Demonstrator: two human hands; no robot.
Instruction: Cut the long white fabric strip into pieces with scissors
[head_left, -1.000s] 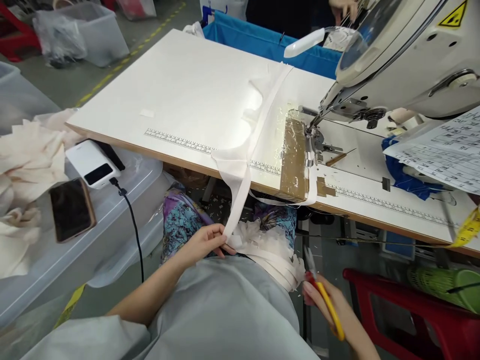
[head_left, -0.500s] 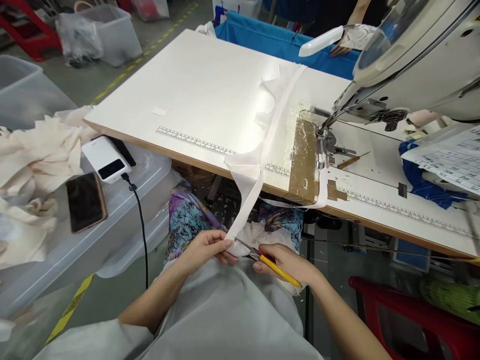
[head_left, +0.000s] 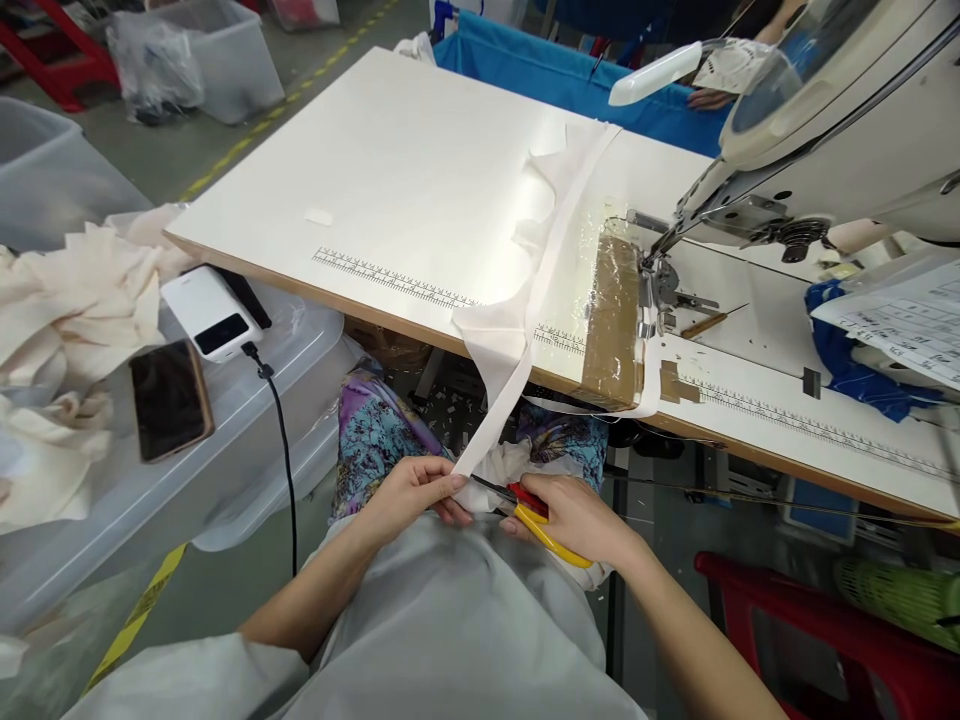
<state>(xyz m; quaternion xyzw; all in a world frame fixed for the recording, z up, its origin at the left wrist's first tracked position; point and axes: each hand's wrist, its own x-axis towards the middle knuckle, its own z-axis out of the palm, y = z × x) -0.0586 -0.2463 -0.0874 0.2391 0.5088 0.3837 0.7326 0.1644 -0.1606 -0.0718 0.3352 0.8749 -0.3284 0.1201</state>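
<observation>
A white fabric strip (head_left: pixel 501 410) hangs from the sewing table (head_left: pixel 420 180) down to my lap. My left hand (head_left: pixel 416 490) pinches the strip's lower end. My right hand (head_left: pixel 574 515) grips yellow-and-red thread snips (head_left: pixel 536 515), whose blades meet the strip just beside my left fingertips. A pile of cut white strip pieces (head_left: pixel 517 465) lies on my lap between the hands. The rest of the white fabric piece (head_left: pixel 555 200) lies on the table, leading toward the sewing machine's needle area (head_left: pixel 652 270).
The sewing machine (head_left: pixel 840 110) stands at the right, with papers (head_left: pixel 900 320) and blue cloth (head_left: pixel 855 365) beside it. A clear bin lid (head_left: pixel 300 350) at the left carries a phone (head_left: pixel 169 398), a power bank (head_left: pixel 212 315) and cream cloth (head_left: pixel 67 330). A red stool (head_left: pixel 825 620) is lower right. Another person's hand (head_left: pixel 709 98) shows behind the table.
My right hand has swung in from the lower right with the snips up to the strip held by my left hand. The blades now sit at the strip's end.
</observation>
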